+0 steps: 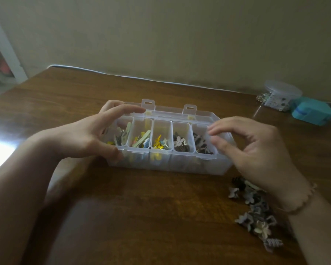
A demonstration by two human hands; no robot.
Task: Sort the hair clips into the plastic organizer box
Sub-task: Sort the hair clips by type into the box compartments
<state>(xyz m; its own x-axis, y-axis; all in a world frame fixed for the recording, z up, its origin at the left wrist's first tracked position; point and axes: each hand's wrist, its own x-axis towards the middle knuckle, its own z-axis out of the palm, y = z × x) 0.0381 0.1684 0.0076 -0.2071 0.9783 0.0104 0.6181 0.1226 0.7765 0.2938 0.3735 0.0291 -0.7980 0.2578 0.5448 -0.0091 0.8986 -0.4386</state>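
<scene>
A clear plastic organizer box [180,166] stands open in the middle of the wooden table, its lid folded back. Several compartments in a row hold sorted hair clips: pastel ones at the left, yellow clips [158,143] in the middle, dark and white flower clips [180,143] toward the right. My left hand [88,134] holds the box's left end, thumb at the front corner and fingers over the back rim. Over the rightmost compartment hovers my right hand [256,150], fingers loosely curved, with nothing visible between them. A pile of loose grey, white and dark clips [256,211] lies at the front right, partly under my right wrist.
At the back right stand a teal box [311,111] and a clear lidded container [281,94] with small items. A white cable [122,75] runs along the wall at the table's far edge. Bare wood stretches in front of the organizer.
</scene>
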